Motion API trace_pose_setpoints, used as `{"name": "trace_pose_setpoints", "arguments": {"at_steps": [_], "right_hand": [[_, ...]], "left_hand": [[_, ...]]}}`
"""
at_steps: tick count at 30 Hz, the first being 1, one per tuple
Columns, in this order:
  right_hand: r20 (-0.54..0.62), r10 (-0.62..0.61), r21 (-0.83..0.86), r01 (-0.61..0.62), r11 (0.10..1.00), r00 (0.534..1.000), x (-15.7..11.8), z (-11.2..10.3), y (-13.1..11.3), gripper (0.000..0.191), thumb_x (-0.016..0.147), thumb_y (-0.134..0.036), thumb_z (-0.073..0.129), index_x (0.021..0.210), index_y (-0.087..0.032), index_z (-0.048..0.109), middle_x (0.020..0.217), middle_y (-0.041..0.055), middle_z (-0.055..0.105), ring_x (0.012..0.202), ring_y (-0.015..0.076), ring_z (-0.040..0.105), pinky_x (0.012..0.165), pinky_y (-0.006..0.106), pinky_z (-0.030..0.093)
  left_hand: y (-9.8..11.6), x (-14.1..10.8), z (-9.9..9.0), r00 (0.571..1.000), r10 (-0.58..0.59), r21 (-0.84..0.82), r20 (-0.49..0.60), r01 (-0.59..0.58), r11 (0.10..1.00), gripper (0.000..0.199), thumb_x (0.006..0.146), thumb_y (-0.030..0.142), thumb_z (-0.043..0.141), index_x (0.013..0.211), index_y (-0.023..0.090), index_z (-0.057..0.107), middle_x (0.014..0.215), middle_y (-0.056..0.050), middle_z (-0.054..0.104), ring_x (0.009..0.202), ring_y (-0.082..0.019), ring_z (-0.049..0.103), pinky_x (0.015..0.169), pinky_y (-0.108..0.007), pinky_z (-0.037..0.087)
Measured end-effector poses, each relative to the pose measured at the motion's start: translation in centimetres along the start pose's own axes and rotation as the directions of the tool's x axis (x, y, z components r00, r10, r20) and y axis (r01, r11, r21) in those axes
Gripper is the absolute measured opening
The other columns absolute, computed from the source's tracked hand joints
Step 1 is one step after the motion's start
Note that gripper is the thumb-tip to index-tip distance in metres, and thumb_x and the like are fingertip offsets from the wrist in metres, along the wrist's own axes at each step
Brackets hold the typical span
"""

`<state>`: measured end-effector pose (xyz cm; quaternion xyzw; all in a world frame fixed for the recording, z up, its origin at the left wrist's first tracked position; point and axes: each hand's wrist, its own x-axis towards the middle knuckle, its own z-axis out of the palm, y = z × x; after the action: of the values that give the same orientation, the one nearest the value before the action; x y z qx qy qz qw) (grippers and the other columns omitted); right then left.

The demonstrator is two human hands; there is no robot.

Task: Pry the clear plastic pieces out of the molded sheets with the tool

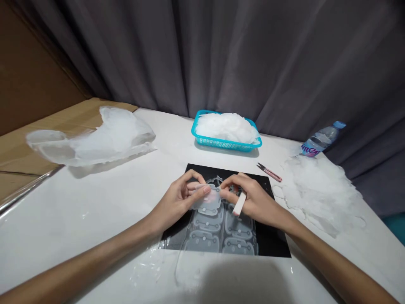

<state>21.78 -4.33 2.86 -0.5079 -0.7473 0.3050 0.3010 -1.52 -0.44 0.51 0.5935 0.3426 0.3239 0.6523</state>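
Between the thumb and fingers of my left hand (186, 194) is a translucent rounded plastic piece (210, 202). The fingertips of my right hand (245, 194) pinch that piece's right edge, while a white stick-like tool (239, 204) with a reddish tip rests in the same hand, pointing down. Beneath both hands lies a black mat (272, 236), and on it several similar translucent pieces (202, 242) sit in two columns. Pink thread snips (269, 172) lie just past the mat's upper right corner.
A turquoise basket (228, 145) of white fluffy material stands at the back. Translucent white bags or sheets (110, 135) lie at the left, partly on cardboard (76, 114). More thin white material (322, 190) spreads at the right, beside a tilted water bottle (322, 139). A grey curtain hangs behind.
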Motion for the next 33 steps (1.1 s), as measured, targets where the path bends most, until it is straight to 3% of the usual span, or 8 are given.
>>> {"name": "trace_pose_setpoints", "arguments": {"at_steps": [9,12,15,18,21,25,29,33], "right_hand": [[0.096,0.081,0.184,-0.098,0.978,0.992,0.2,-0.2,0.6,0.021,0.102,-0.041,0.062,0.098,-0.022,0.07,0.09,0.0021,0.067,0.078,0.017,0.062,0.071,0.03,0.047],[0.103,0.063,0.145,-0.078,0.986,0.993,0.2,0.1,0.8,0.021,0.101,-0.041,0.065,0.096,-0.022,0.07,0.088,0.0012,0.064,0.074,0.0157,0.059,0.069,0.029,0.045],[-0.004,-0.018,0.027,0.018,0.999,1.0,0.1,0.1,0.9,0.017,0.102,-0.037,0.063,0.096,-0.022,0.067,0.092,0.0025,0.063,0.081,0.0178,0.058,0.074,0.03,0.044],[-0.19,-0.075,-0.054,0.065,0.996,0.979,0.9,-0.5,1.2,0.015,0.104,-0.035,0.058,0.1,-0.022,0.064,0.094,0.0039,0.066,0.085,0.0191,0.059,0.077,0.031,0.044],[-0.38,-0.077,-0.024,0.073,0.997,0.922,4.0,-1.5,1.5,0.017,0.103,-0.038,0.057,0.103,-0.021,0.062,0.087,0.0022,0.066,0.077,0.0178,0.059,0.072,0.03,0.044],[-0.548,-0.141,-0.162,0.06,0.985,0.825,11.4,-2.0,1.4,0.017,0.103,-0.035,0.051,0.099,-0.02,0.058,0.09,0.004,0.07,0.081,0.0183,0.064,0.077,0.03,0.048],[-0.545,-0.148,-0.262,0.0,0.965,0.825,17.8,-0.9,0.8,0.015,0.103,-0.031,0.048,0.103,-0.02,0.059,0.096,0.007,0.072,0.09,0.0232,0.066,0.083,0.035,0.048],[-0.518,-0.168,-0.369,-0.042,0.928,0.838,18.9,0.2,0.7,0.012,0.099,-0.025,0.054,0.094,-0.019,0.062,0.101,0.0131,0.068,0.1,0.0297,0.061,0.088,0.041,0.047]], "left_hand": [[0.7,-0.1,0.5,0.996,-0.088,-0.13,0.007,0.088,0.988,0.034,0.095,0.046,0.073,0.098,0.021,0.05,0.085,-0.003,0.079,0.071,-0.017,0.074,0.063,-0.024,0.055],[0.1,0.1,0.6,0.997,-0.08,-0.125,0.015,0.082,0.989,0.034,0.095,0.046,0.072,0.098,0.021,0.05,0.08,0.0,0.076,0.064,-0.014,0.069,0.06,-0.022,0.051],[-0.6,0.1,0.3,0.999,-0.042,-0.024,0.032,0.043,0.999,0.03,0.101,0.047,0.063,0.103,0.022,0.048,0.083,0.0,0.075,0.07,-0.015,0.07,0.066,-0.025,0.051],[-0.6,-0.3,-0.5,0.993,0.031,0.226,0.112,-0.056,0.973,0.029,0.104,0.046,0.06,0.119,0.024,0.049,0.108,-0.007,0.078,0.102,-0.022,0.073,0.092,-0.037,0.053],[-0.2,-0.8,-1.6,0.957,0.088,0.509,0.276,-0.223,0.831,0.043,0.098,0.048,0.068,0.133,0.026,0.054,0.135,-0.011,0.068,0.127,-0.028,0.063,0.109,-0.044,0.047],[0.2,-0.8,-2.7,0.872,0.132,0.654,0.471,-0.446,0.611,0.041,0.098,0.05,0.068,0.132,0.028,0.065,0.147,-0.01,0.06,0.136,-0.029,0.056,0.114,-0.045,0.044],[0.4,-0.6,-3.2,0.836,0.122,0.692,0.535,-0.517,0.504,0.038,0.101,0.05,0.063,0.133,0.03,0.068,0.15,-0.008,0.058,0.138,-0.029,0.055,0.116,-0.046,0.044],[0.3,-0.8,-3.5,0.815,0.162,0.698,0.556,-0.564,0.441,0.053,0.093,0.059,0.07,0.136,0.028,0.068,0.149,-0.01,0.06,0.135,-0.033,0.059,0.117,-0.052,0.043]]}}
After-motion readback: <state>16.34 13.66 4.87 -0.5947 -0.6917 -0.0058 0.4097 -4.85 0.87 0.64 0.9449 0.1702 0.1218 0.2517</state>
